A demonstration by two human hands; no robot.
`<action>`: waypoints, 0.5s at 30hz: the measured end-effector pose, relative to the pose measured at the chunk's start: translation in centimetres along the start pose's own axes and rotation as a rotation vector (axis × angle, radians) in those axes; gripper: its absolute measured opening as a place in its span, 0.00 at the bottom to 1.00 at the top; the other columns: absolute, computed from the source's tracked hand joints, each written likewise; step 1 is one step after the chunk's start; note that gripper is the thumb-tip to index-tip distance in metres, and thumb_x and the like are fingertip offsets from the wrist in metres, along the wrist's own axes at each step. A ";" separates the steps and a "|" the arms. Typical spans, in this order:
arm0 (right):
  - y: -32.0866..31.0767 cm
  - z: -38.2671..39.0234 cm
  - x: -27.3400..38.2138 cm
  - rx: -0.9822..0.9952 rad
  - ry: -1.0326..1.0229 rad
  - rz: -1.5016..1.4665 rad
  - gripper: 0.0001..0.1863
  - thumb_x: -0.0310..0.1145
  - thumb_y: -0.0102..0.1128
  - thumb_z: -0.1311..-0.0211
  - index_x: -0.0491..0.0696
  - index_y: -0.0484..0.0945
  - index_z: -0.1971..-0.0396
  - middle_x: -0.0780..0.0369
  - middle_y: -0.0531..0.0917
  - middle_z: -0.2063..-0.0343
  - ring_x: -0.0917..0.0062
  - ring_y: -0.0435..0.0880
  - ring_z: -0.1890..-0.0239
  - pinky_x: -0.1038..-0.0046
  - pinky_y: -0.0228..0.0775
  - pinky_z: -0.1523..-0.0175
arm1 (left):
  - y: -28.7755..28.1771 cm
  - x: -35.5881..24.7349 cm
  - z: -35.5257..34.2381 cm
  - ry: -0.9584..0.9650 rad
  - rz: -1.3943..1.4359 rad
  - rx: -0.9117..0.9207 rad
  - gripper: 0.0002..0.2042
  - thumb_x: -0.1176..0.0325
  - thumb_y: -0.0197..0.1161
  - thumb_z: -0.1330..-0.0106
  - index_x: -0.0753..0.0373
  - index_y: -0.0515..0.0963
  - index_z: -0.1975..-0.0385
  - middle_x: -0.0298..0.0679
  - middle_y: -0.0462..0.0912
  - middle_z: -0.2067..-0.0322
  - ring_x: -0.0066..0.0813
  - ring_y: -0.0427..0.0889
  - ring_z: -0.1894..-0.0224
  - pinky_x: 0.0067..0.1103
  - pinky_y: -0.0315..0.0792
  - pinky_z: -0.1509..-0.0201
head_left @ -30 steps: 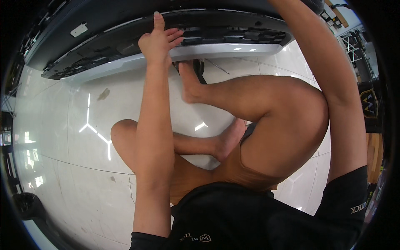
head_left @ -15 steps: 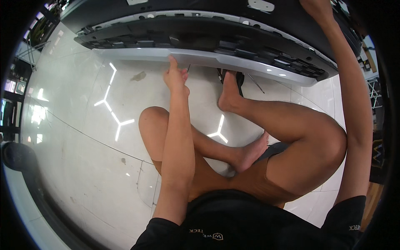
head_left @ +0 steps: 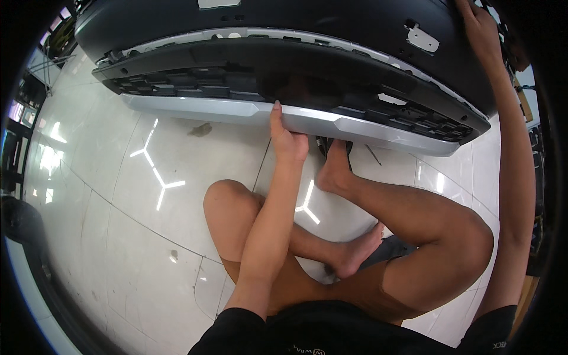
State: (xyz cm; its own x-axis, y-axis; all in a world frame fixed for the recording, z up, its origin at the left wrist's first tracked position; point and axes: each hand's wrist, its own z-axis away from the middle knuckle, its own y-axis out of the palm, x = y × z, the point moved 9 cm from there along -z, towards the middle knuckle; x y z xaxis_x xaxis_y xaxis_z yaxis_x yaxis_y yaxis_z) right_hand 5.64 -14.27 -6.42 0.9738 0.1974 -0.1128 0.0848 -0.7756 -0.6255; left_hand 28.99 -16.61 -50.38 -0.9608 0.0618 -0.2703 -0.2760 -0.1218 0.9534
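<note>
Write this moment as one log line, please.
Left hand: grips lower edge of silver strip, thumb in front | Right hand: at right end of black panel, partly out of frame | Floor: glossy, white

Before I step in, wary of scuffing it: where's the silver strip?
Across the head view's upper half, the silver strip lines the bottom of the black panel, with the left hand at its middle.

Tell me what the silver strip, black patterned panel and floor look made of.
Silver strip: probably painted plastic, satin, by its even sheen; metal possible.
Black patterned panel: likely moulded plastic, semi-gloss, by its raised pattern and shine.
Floor: glossy tile, perhaps ceramic, by its joint lines and light reflections.
</note>
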 end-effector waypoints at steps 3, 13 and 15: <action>0.3 0.2 -0.2 -0.009 0.028 -0.035 0.31 0.52 0.48 0.23 0.35 0.84 0.66 0.44 0.86 0.69 0.51 0.84 0.68 0.53 0.73 0.58 | 0.0 0.1 1.1 -0.009 -0.039 -0.110 0.27 0.51 0.61 0.28 0.60 0.67 0.36 0.41 0.73 0.39 0.39 0.71 0.35 0.37 0.65 0.29; 0.4 -0.7 -0.9 -0.137 -0.005 -0.065 0.35 0.51 0.50 0.23 0.31 0.81 0.77 0.39 0.83 0.75 0.42 0.82 0.71 0.46 0.72 0.64 | 2.8 0.0 4.6 -0.026 -0.129 -0.172 0.32 0.46 0.59 0.27 0.61 0.63 0.32 0.44 0.70 0.37 0.43 0.70 0.35 0.45 0.64 0.31; 0.4 -0.9 -0.7 -0.152 0.012 -0.068 0.35 0.51 0.50 0.23 0.31 0.81 0.77 0.40 0.83 0.76 0.43 0.82 0.72 0.47 0.72 0.64 | 3.4 -0.2 5.0 -0.023 -0.137 -0.193 0.33 0.45 0.59 0.27 0.61 0.62 0.31 0.45 0.69 0.36 0.44 0.70 0.34 0.47 0.65 0.32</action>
State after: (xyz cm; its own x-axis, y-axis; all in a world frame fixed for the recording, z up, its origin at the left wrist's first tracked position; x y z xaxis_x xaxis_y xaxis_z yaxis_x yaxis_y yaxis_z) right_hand 5.13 -15.27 -5.95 0.9670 0.2463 -0.0648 0.1806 -0.8425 -0.5075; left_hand 28.39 -12.08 -46.39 -0.9136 0.1131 -0.3905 -0.4061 -0.2981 0.8638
